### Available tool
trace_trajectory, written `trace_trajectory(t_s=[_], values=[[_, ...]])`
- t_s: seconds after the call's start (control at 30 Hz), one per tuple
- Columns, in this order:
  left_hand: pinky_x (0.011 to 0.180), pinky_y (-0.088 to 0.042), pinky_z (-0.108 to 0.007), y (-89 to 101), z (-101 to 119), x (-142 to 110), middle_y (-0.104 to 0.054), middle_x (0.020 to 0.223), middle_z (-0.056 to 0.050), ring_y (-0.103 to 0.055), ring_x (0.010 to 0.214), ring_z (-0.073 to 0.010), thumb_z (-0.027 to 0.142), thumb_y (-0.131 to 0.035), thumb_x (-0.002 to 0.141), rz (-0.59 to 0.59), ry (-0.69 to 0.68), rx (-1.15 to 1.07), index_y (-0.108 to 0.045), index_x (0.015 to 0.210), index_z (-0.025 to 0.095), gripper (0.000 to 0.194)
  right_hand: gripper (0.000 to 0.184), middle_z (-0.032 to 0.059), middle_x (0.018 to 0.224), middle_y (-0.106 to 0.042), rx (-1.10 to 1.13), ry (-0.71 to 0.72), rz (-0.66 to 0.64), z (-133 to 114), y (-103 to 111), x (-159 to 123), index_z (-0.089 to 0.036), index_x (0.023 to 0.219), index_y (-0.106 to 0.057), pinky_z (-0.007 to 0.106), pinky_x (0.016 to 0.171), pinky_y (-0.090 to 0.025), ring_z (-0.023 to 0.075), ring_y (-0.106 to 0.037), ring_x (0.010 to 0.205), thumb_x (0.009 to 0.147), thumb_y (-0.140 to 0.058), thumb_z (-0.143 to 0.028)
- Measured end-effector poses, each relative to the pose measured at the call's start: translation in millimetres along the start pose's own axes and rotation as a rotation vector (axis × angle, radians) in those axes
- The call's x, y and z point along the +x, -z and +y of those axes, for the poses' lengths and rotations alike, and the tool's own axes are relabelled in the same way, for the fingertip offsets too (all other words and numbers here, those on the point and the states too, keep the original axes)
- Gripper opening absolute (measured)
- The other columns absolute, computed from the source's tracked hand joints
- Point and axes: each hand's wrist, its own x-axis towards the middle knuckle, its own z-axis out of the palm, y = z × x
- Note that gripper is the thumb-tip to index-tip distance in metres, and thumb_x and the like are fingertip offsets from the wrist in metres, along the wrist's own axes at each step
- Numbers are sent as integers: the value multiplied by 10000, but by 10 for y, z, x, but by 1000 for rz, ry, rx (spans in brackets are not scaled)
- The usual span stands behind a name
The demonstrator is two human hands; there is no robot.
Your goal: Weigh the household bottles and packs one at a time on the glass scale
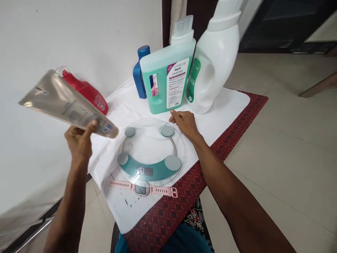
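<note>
Raised at the left, my left hand (80, 142) is closed around a shiny gold squeeze tube (71, 105) near its narrow, rounded end. The tube slants, its wide flat end up and to the left. My right hand (185, 123) rests by the far right rim of a round glass scale (146, 172), fingers curled with nothing visible in them. The scale has grey round pads, a teal band and a lit display. Just behind my right hand stands a green liquid bottle (160, 70). A pink-strapped smartwatch (141, 188) lies along the scale's near edge.
Behind the scale, a big white jug (221, 56) and a blue bottle (141, 75) flank the green one. A red bottle (88, 91) is partly hidden by the tube. The table has a white cloth (126, 214) over a red patterned one (195, 177); a wall (79, 31) borders the left.
</note>
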Motion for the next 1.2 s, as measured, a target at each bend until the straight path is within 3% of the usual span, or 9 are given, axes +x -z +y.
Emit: trace_trajectory(t_s=[0.13,0.27,0.43,0.53,0.6,0.7,0.77,0.93,1.2], values=[[875,-753,-538,-444,140,-624,-886,932,-73,-859,911,-349,585,-1055,703,-241,180,-58,-885,880,237,426,784,101,737,-825,36,11,13,-4,-1,-12,-245,663,-773,386,845,-561,264,-805,799,1051,-552,-890],[835,-765,-496,-699,160,-873,-905,950,-79,-869,876,-312,500,-1038,755,-406,201,-109,-903,901,249,321,787,95,728,-820,40,11,19,-7,-5,-5,-242,653,-766,372,852,-569,253,-804,793,1061,-568,-885],[880,-758,-452,-722,83,-867,-917,1045,-91,-873,932,-279,527,-1023,836,-486,146,-89,-892,1017,218,382,735,97,760,-832,35,21,13,23,-10,12,-233,656,-769,377,875,-566,256,-814,807,1110,-585,-780],[971,-733,-445,-623,-7,-788,-911,1143,-105,-868,1053,-291,640,-1080,765,-532,79,-120,-862,1113,219,588,730,90,749,-825,24,25,18,44,-14,13,-231,661,-775,376,871,-567,254,-813,797,1121,-592,-769],[1026,-709,-447,-513,-90,-666,-895,1240,-119,-849,1157,-311,805,-1061,693,-523,7,-185,-841,1185,228,789,733,87,741,-820,24,32,20,53,-17,13,-230,663,-778,374,861,-564,250,-810,791,1125,-589,-768],[1023,-691,-447,-315,-295,-390,-868,1287,-139,-835,1176,-309,987,-784,880,-411,19,-235,-828,1223,227,835,752,88,741,-817,33,36,24,55,-23,11,-230,665,-782,375,858,-567,248,-807,789,1119,-590,-798],[945,-684,-409,-199,-509,-208,-859,1216,-142,-839,1089,-282,943,-697,982,-297,136,-188,-823,1164,211,765,767,89,736,-812,37,29,32,49,-28,8,-229,657,-778,378,861,-574,247,-805,784,1110,-594,-821],[785,-640,-328,-83,-1104,-77,-792,939,-107,-774,832,-205,791,-867,880,-165,425,6,-764,969,167,639,772,93,711,-797,34,9,48,31,-28,-2,-222,653,-773,374,839,-589,239,-798,767,1107,-605,-824],[864,-664,-352,-89,-1290,-236,-786,913,-75,-737,804,-180,656,-844,868,-165,325,100,-775,964,176,494,754,100,733,-812,27,19,44,50,-17,3,-224,669,-783,390,861,-616,241,-803,752,1102,-627,-822]])
